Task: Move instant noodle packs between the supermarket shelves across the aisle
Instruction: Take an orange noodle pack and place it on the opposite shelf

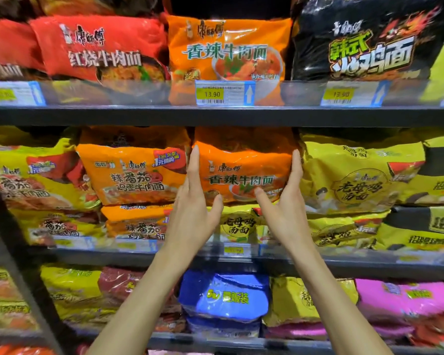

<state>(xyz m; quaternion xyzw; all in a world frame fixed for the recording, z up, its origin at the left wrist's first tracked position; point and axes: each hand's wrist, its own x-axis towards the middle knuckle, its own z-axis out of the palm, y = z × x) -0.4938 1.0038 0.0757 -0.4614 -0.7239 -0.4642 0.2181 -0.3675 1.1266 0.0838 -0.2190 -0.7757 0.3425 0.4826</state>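
As straight-fingered left hand (194, 203) and right hand (283, 203) press its side edges, orange pack (244, 162) sits hemmed (neighbours (349, 175) close)

We see a price tag (224, 93) marked 13.90, with a blue arrow, on a clear rail (139, 94). On the same rail a left tag (14, 93) and a right tag (354, 94) are blurred. A lower tag (235, 250) is unreadable. At far left a dark post (18, 242) slants upward.
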